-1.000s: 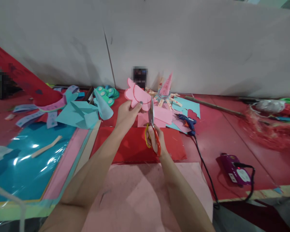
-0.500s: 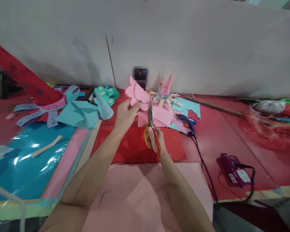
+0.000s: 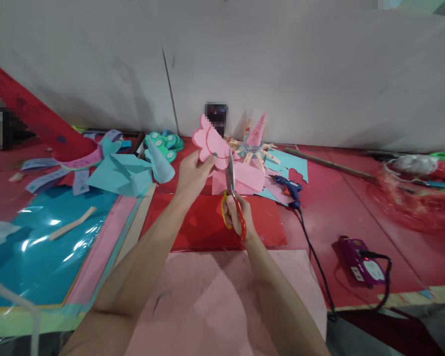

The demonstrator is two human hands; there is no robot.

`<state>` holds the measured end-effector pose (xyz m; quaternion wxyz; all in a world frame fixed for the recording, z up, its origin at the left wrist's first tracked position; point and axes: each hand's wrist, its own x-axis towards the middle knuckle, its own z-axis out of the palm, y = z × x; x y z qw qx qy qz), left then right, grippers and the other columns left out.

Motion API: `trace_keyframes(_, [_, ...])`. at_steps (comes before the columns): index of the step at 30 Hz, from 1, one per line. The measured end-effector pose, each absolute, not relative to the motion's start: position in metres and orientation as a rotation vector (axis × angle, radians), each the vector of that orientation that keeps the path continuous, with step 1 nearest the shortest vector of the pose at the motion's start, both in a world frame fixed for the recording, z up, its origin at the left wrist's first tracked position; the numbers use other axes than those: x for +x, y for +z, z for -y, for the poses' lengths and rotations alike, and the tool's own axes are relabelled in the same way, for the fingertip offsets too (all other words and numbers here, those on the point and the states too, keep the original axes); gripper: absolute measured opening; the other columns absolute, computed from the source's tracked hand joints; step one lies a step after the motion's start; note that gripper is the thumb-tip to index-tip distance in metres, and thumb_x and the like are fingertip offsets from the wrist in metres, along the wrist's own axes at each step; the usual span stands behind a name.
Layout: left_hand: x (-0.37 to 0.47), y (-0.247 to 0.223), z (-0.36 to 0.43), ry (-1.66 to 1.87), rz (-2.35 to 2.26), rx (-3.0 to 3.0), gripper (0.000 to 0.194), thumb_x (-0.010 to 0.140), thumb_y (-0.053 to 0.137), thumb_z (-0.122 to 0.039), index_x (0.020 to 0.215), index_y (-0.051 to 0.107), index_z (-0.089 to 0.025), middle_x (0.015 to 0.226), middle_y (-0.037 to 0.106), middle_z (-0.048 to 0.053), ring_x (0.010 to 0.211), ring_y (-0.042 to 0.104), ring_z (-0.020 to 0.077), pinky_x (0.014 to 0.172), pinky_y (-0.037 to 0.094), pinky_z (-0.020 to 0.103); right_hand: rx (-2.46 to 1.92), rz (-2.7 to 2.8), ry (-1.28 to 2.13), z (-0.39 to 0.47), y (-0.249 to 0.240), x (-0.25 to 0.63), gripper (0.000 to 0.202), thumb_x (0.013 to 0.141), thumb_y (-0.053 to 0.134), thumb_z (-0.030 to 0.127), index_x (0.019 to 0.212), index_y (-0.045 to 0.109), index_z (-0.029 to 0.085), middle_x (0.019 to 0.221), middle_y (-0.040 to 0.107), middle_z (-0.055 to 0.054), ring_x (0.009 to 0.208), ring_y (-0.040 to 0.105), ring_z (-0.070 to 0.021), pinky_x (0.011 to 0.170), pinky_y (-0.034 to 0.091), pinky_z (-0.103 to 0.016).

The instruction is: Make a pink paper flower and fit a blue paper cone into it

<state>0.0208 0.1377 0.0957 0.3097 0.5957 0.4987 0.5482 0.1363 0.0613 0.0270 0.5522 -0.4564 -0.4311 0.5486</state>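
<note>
Between the thumb and fingers of my left hand (image 3: 193, 174) is a pink paper flower (image 3: 212, 144) with scalloped edges and a red outline, held up above the table. My right hand (image 3: 241, 212) grips scissors (image 3: 231, 180) with one yellow and one red handle loop, their blades pointing up at the flower's right edge. Whether the blades have paper between them is hard to make out. Below the hands lie a pink paper sheet (image 3: 244, 179) and a glossy red sheet (image 3: 222, 222).
A blue glue gun (image 3: 289, 188) lies to the right, its black cord running to a purple power box (image 3: 363, 262). Behind stands a pink paper cone (image 3: 257, 131). Light-blue folded paper (image 3: 120, 173) and a red cone (image 3: 40, 118) are at left. Red netting (image 3: 411, 198) lies far right.
The pink flower has tilted slightly in my left hand, its upper petals shifting a little. The scissors and my right hand stay almost in place.
</note>
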Motion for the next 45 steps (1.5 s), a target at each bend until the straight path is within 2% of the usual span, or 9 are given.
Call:
trace_keyframes(16, [0.020,0.095,-0.139,1.440,-1.337,1.574,0.018,0.073,0.057,-0.033,0.063,0.057,-0.017,0.058,0.058,-0.002,0.062,0.054,0.0133,0.057,0.041,0.021,-1.082,0.983,1.311,-0.061,0.024,0.136,0.043,0.075,0.057,0.058,0.088,0.055,0.018,0.045,0.034,0.011,0.031,0.028,-0.0035,0.030,0.023,-0.018])
trace_keyframes(23, [0.022,0.095,-0.138,1.428,-1.267,1.515,0.017,0.074,0.058,-0.031,0.065,0.060,-0.017,0.062,0.065,-0.001,0.063,0.061,0.0134,0.060,0.046,0.021,-1.087,1.025,1.250,-0.064,0.019,0.138,0.042,0.078,0.056,0.055,0.096,0.057,0.018,0.049,0.036,0.010,0.034,0.029,-0.0033,0.033,0.025,-0.018])
trace_keyframes(30, [0.025,0.095,-0.136,1.191,-1.185,1.497,0.023,0.075,0.057,-0.030,0.059,0.064,-0.016,0.061,0.069,0.004,0.064,0.066,0.0164,0.068,0.052,0.026,-1.111,1.018,1.209,-0.065,0.022,0.140,0.044,0.080,0.052,0.056,0.101,0.058,0.018,0.048,0.035,0.010,0.034,0.029,-0.0048,0.033,0.026,-0.020])
trace_keyframes(34, [0.029,0.089,-0.135,1.167,-1.091,1.417,0.016,0.071,0.063,-0.030,0.071,0.067,-0.015,0.067,0.070,0.004,0.066,0.066,0.0166,0.069,0.054,0.027,-1.125,0.995,1.181,-0.065,0.023,0.140,0.042,0.080,0.052,0.056,0.098,0.058,0.019,0.048,0.036,0.009,0.034,0.031,-0.0053,0.033,0.027,-0.020])
trace_keyframes(38, [0.031,0.081,-0.141,1.078,-1.013,1.477,0.032,0.075,0.062,-0.045,0.082,0.065,-0.014,0.079,0.070,0.008,0.069,0.066,0.0175,0.070,0.055,0.031,-1.164,0.971,1.168,-0.066,0.023,0.142,0.039,0.080,0.051,0.058,0.086,0.055,0.020,0.045,0.034,0.009,0.032,0.030,-0.0052,0.032,0.027,-0.019])
trace_keyframes(40, [0.028,0.079,-0.147,1.212,-1.061,1.552,0.040,0.077,0.059,-0.051,0.096,0.062,-0.016,0.097,0.069,0.010,0.083,0.066,0.0193,0.076,0.054,0.032,-1.176,0.954,1.177,-0.067,0.022,0.144,0.040,0.080,0.049,0.059,0.084,0.053,0.020,0.046,0.034,0.009,0.032,0.030,-0.0055,0.031,0.028,-0.020])
trace_keyframes(42, [0.021,0.077,-0.155,1.497,-1.187,1.569,0.047,0.077,0.060,-0.052,0.112,0.054,-0.021,0.116,0.061,0.011,0.102,0.062,0.0214,0.085,0.052,0.034,-1.173,0.953,1.181,-0.067,0.022,0.145,0.040,0.081,0.049,0.060,0.086,0.052,0.020,0.048,0.035,0.009,0.032,0.030,-0.0053,0.031,0.028,-0.020])
trace_keyframes(45, [0.004,0.078,-0.163,1.693,-1.359,1.623,0.049,0.082,0.055,-0.050,0.123,0.046,-0.024,0.125,0.055,0.010,0.112,0.056,0.0212,0.091,0.048,0.035,-1.174,0.978,1.179,-0.068,0.020,0.146,0.039,0.081,0.049,0.059,0.088,0.053,0.021,0.051,0.036,0.008,0.034,0.029,-0.0046,0.032,0.027,-0.019])
